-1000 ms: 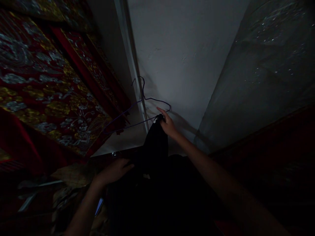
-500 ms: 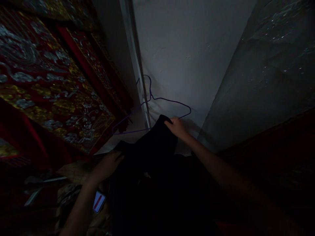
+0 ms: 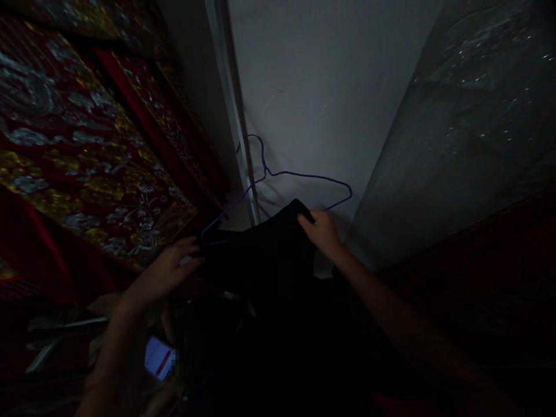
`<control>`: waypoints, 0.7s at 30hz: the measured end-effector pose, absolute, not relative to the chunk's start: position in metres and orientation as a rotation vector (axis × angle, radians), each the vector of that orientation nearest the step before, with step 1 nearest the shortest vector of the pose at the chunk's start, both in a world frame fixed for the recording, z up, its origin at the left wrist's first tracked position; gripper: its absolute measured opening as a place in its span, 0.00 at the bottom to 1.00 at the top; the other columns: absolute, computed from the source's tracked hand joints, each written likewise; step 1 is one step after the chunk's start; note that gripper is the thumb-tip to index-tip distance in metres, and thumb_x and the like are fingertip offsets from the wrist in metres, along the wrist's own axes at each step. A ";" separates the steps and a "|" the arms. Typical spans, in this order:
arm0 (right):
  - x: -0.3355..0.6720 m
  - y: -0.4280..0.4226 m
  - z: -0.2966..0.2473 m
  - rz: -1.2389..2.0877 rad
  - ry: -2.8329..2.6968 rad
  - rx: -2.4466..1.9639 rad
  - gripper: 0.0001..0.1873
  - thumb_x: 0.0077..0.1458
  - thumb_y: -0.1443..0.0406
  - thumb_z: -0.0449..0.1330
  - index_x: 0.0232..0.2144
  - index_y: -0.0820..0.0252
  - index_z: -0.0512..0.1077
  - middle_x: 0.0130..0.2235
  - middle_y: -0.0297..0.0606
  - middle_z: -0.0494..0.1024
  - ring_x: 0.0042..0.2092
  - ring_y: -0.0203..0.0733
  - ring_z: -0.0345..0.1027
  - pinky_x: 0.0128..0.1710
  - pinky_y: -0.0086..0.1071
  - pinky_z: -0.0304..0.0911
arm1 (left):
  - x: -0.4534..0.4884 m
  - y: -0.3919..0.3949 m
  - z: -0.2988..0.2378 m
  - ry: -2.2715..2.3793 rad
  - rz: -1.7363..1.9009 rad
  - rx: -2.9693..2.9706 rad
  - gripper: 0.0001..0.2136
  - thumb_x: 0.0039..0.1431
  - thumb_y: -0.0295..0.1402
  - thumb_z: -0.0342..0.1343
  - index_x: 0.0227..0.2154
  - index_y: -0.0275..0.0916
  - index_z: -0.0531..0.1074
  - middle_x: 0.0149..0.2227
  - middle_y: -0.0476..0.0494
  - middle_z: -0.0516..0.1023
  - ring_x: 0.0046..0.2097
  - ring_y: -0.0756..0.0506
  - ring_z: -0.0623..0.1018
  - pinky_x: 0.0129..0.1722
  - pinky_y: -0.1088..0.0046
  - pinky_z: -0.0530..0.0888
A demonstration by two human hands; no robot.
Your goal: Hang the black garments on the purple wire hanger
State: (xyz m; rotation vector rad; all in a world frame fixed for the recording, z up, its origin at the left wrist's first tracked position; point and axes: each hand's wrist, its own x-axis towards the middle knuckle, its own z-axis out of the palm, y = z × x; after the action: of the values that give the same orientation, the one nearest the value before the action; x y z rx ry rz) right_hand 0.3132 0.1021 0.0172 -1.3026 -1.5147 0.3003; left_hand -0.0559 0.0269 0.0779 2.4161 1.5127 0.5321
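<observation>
We are observing a thin purple hanger (image 3: 304, 174), tilting left end down; a black garment (image 3: 278, 249) is covering the middle of its lower bar, its folds fading into darkness.

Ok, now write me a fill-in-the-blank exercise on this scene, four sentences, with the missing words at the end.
1. The purple hanger hangs from the metal rail by its ____.
2. The black cloth is spread ____ the left hand and the right hand.
3. The gold-and-silver decorated fabric has a ____ ground.
4. Of the two forearms, the lit screen is nearer to the ____ one.

Missing words: hook; between; red; left.
</observation>
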 end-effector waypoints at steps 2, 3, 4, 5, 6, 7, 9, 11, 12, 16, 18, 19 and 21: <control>0.309 0.103 0.013 0.336 -1.520 -1.297 0.23 0.50 0.52 0.54 0.12 0.56 0.54 0.16 0.30 0.54 0.21 0.32 0.48 0.20 0.30 0.40 | -0.065 0.018 0.076 1.537 0.502 2.430 0.17 0.62 0.48 0.51 0.34 0.42 0.79 0.55 0.40 0.76 0.57 0.35 0.74 0.59 0.59 0.69; 0.306 0.103 0.010 0.367 -1.516 -1.293 0.23 0.50 0.52 0.54 0.12 0.56 0.54 0.16 0.29 0.54 0.21 0.32 0.48 0.20 0.29 0.40 | -0.068 0.014 0.078 1.554 0.525 2.443 0.17 0.62 0.49 0.51 0.35 0.43 0.79 0.56 0.40 0.75 0.59 0.35 0.73 0.60 0.58 0.68; 0.302 0.102 0.007 0.403 -1.509 -1.285 0.23 0.50 0.51 0.54 0.12 0.56 0.54 0.16 0.29 0.53 0.21 0.32 0.47 0.20 0.29 0.40 | -0.069 0.012 0.080 1.571 0.568 2.459 0.17 0.62 0.48 0.50 0.34 0.43 0.79 0.57 0.40 0.75 0.59 0.35 0.72 0.60 0.59 0.68; 0.296 0.099 0.004 0.439 -1.497 -1.274 0.23 0.51 0.51 0.54 0.13 0.56 0.54 0.16 0.29 0.53 0.21 0.32 0.47 0.20 0.29 0.40 | -0.067 0.012 0.084 1.589 0.637 2.476 0.16 0.63 0.47 0.50 0.35 0.42 0.78 0.57 0.40 0.75 0.60 0.35 0.72 0.60 0.59 0.68; 0.290 0.096 0.001 0.473 -1.483 -1.258 0.23 0.51 0.51 0.54 0.13 0.56 0.54 0.17 0.29 0.53 0.21 0.32 0.47 0.20 0.29 0.40 | -0.063 0.013 0.089 1.604 0.723 2.494 0.16 0.64 0.45 0.49 0.36 0.42 0.77 0.56 0.39 0.74 0.60 0.36 0.71 0.61 0.59 0.68; 0.282 0.092 -0.002 0.501 -1.467 -1.241 0.23 0.51 0.50 0.54 0.13 0.56 0.55 0.17 0.29 0.53 0.21 0.32 0.48 0.20 0.29 0.41 | -0.056 0.017 0.094 1.609 0.805 2.517 0.15 0.65 0.43 0.48 0.37 0.41 0.76 0.55 0.39 0.74 0.60 0.36 0.71 0.61 0.58 0.67; 0.267 0.082 -0.007 0.554 -1.438 -1.213 0.23 0.52 0.50 0.54 0.14 0.55 0.55 0.17 0.29 0.55 0.21 0.32 0.49 0.21 0.29 0.44 | -0.037 0.029 0.105 1.603 0.933 2.581 0.13 0.66 0.39 0.46 0.39 0.40 0.74 0.53 0.39 0.74 0.59 0.37 0.71 0.61 0.57 0.66; 0.254 0.071 -0.011 0.621 -1.437 -1.188 0.23 0.53 0.50 0.54 0.15 0.56 0.58 0.18 0.30 0.59 0.21 0.34 0.53 0.21 0.29 0.49 | -0.016 0.046 0.113 1.605 1.015 2.640 0.11 0.65 0.36 0.46 0.41 0.40 0.72 0.49 0.40 0.75 0.55 0.39 0.73 0.59 0.56 0.67; 0.250 0.066 -0.011 0.661 -1.450 -1.166 0.22 0.54 0.51 0.54 0.17 0.56 0.61 0.19 0.31 0.63 0.22 0.35 0.57 0.23 0.29 0.54 | -0.007 0.054 0.116 1.598 1.063 2.646 0.11 0.65 0.34 0.47 0.44 0.39 0.72 0.48 0.40 0.76 0.53 0.39 0.74 0.58 0.57 0.68; 0.259 0.055 -0.005 0.672 -1.518 -1.007 0.14 0.58 0.59 0.53 0.37 0.59 0.76 0.37 0.40 0.81 0.41 0.46 0.74 0.43 0.35 0.68 | 0.006 0.082 0.109 1.464 1.235 2.528 0.16 0.66 0.31 0.46 0.54 0.37 0.67 0.43 0.41 0.79 0.47 0.42 0.78 0.51 0.64 0.72; 0.279 0.054 0.003 0.478 -1.442 -0.980 0.18 0.58 0.64 0.53 0.48 0.57 0.75 0.49 0.43 0.79 0.53 0.46 0.72 0.55 0.39 0.64 | 0.001 0.089 0.101 1.427 1.232 2.504 0.16 0.67 0.31 0.44 0.52 0.38 0.70 0.40 0.43 0.79 0.44 0.43 0.78 0.49 0.65 0.72; 0.293 0.055 0.008 0.346 -1.350 -0.988 0.21 0.57 0.65 0.54 0.52 0.57 0.73 0.54 0.43 0.77 0.57 0.46 0.69 0.58 0.40 0.62 | -0.002 0.090 0.098 1.430 1.222 2.510 0.15 0.67 0.32 0.44 0.50 0.38 0.72 0.39 0.43 0.79 0.43 0.43 0.78 0.49 0.66 0.72; 0.324 0.060 0.020 0.141 -1.129 -1.024 0.27 0.54 0.65 0.57 0.58 0.57 0.68 0.59 0.45 0.72 0.60 0.47 0.66 0.59 0.41 0.62 | -0.006 0.090 0.093 1.431 1.209 2.536 0.15 0.68 0.32 0.44 0.48 0.37 0.73 0.39 0.42 0.78 0.42 0.43 0.78 0.48 0.65 0.73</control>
State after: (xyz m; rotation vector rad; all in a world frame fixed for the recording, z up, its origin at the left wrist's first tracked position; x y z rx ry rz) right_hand 0.3236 0.0602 0.0195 -1.0244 -1.1295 0.1411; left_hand -0.0062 0.0896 0.0935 2.5357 1.4307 1.2092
